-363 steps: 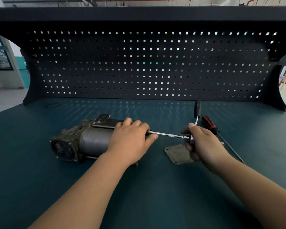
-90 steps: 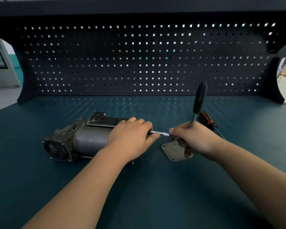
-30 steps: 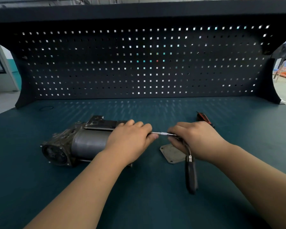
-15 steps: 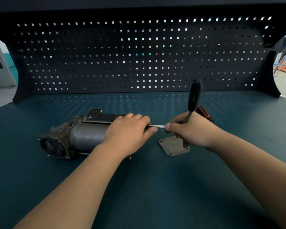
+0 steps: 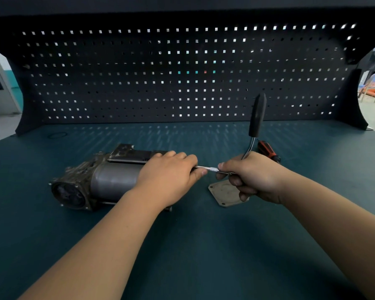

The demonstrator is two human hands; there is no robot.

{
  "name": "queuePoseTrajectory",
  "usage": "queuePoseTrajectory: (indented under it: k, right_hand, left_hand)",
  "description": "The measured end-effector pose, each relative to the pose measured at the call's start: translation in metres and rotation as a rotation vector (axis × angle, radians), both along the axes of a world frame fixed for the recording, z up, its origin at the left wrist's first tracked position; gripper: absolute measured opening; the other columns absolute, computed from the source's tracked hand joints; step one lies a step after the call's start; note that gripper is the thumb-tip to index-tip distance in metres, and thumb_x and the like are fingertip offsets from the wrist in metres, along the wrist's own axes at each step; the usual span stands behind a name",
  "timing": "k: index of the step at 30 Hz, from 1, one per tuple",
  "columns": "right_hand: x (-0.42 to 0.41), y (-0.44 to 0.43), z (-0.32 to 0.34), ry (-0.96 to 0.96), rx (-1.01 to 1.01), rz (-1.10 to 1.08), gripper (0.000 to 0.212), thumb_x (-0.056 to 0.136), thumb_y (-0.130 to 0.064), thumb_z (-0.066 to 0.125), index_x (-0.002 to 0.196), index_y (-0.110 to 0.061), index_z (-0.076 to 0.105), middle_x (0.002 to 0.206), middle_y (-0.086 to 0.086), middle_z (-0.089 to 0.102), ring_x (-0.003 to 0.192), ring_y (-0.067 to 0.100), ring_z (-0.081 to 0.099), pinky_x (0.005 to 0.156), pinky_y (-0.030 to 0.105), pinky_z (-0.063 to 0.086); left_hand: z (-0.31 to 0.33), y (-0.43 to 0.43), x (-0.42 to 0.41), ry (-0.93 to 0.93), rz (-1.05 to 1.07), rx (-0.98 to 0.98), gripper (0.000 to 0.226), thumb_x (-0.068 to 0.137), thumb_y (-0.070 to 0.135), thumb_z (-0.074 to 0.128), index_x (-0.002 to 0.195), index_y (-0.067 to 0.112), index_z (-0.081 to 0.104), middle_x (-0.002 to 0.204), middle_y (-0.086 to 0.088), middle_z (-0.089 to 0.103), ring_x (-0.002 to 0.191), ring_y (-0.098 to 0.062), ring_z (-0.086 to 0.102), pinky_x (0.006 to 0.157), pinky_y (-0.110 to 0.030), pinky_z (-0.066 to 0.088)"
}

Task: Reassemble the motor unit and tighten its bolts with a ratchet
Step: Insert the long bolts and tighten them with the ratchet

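The grey motor unit [image 5: 108,180] lies on its side on the dark green bench, its grimy round end facing left. My left hand [image 5: 171,174] grips its right end, fingers curled over the top. A thin silver extension bar [image 5: 208,169] runs from that end to my right hand [image 5: 251,176], which grips the ratchet at its head. The ratchet's black handle [image 5: 257,118] stands nearly upright, away from me. The socket and the bolt are hidden behind my left hand.
A flat square metal cover plate [image 5: 223,193] with corner holes lies on the bench under my right hand. An orange-and-black screwdriver [image 5: 267,150] lies behind that hand. A black pegboard [image 5: 182,76] walls off the back of the bench.
A second ago the ratchet handle pointed down toward me; it has swung up and over and now stands upright. My left hand has stayed on the motor.
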State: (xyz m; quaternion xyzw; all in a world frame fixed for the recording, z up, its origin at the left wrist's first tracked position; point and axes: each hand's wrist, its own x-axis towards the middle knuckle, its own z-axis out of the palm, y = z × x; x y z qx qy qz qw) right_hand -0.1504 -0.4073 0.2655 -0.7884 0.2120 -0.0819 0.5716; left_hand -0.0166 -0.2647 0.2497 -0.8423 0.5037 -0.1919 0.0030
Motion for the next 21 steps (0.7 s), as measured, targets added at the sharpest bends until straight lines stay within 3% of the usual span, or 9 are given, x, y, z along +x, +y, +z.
queuePoseTrajectory:
  k: [4,7,9,11,12,15,18,21]
  right_hand:
    - [-0.003,-0.002,-0.005,-0.120,-0.557,-0.057,0.022,0.090,-0.034,0.061,0.074,-0.021,0.069,0.054,-0.008,0.054,0.050,0.011,0.050,0.054,0.027,0.046]
    - [-0.010,-0.006,-0.007,-0.168,-1.065,0.066,0.014,0.091,-0.035,0.058,0.090,-0.024,0.067,0.075,-0.007,0.063,0.070,0.017,0.059,0.066,0.034,0.048]
    - [-0.012,-0.009,-0.008,-0.249,-1.335,0.127,0.017,0.092,-0.028,0.061,0.099,-0.014,0.069,0.081,0.001,0.065,0.070,0.028,0.063,0.061,0.041,0.050]
    - [-0.013,-0.009,-0.008,-0.355,-1.423,0.140,0.012,0.087,-0.018,0.068,0.093,-0.007,0.071,0.074,0.007,0.065,0.057,0.032,0.062,0.048,0.043,0.050]
    - [-0.013,-0.008,-0.007,-0.388,-1.426,0.131,0.010,0.086,-0.015,0.069,0.090,-0.006,0.071,0.071,0.007,0.064,0.055,0.032,0.062,0.046,0.042,0.050]
    - [-0.010,-0.007,-0.009,-0.317,-1.252,0.084,0.011,0.091,-0.024,0.063,0.092,-0.016,0.069,0.070,-0.006,0.061,0.064,0.022,0.060,0.059,0.036,0.048]
    - [-0.006,-0.008,-0.009,-0.189,-0.930,0.004,0.013,0.090,-0.034,0.061,0.081,-0.027,0.066,0.060,-0.010,0.056,0.057,0.008,0.053,0.056,0.026,0.042]
    - [0.000,-0.006,-0.006,-0.113,-0.461,-0.035,0.023,0.089,-0.033,0.063,0.073,-0.017,0.069,0.050,-0.006,0.049,0.044,0.012,0.046,0.047,0.026,0.044]
  left_hand:
    - [0.000,0.000,0.000,-0.011,-0.004,-0.005,0.044,0.094,0.059,0.015,0.101,0.028,0.046,0.103,0.007,0.057,0.102,-0.018,0.050,0.078,-0.033,0.030]
    - [0.000,-0.001,0.000,0.000,0.001,-0.007,0.042,0.095,0.058,0.016,0.100,0.028,0.045,0.103,0.007,0.057,0.102,-0.019,0.050,0.078,-0.034,0.030]
    - [0.000,-0.001,0.000,0.004,0.002,-0.007,0.043,0.094,0.059,0.014,0.099,0.029,0.045,0.102,0.007,0.056,0.102,-0.018,0.050,0.076,-0.033,0.029]
    - [0.000,-0.001,0.000,0.006,-0.001,-0.016,0.045,0.092,0.060,0.011,0.097,0.029,0.044,0.101,0.008,0.057,0.101,-0.018,0.050,0.075,-0.033,0.028]
    - [0.001,-0.001,0.000,0.010,-0.002,-0.020,0.047,0.090,0.061,0.009,0.097,0.029,0.044,0.101,0.008,0.057,0.101,-0.018,0.050,0.075,-0.033,0.028]
    - [0.000,0.001,0.000,0.026,-0.006,-0.046,0.050,0.089,0.062,0.011,0.100,0.029,0.047,0.102,0.009,0.056,0.102,-0.017,0.050,0.075,-0.032,0.029]
    - [-0.001,0.001,0.001,0.037,-0.019,-0.079,0.046,0.091,0.062,0.021,0.107,0.030,0.051,0.103,0.010,0.052,0.103,-0.015,0.045,0.073,-0.030,0.029]
    - [-0.001,0.002,0.001,0.028,-0.019,-0.071,0.046,0.090,0.062,0.021,0.107,0.031,0.051,0.103,0.011,0.053,0.101,-0.015,0.045,0.072,-0.029,0.027]
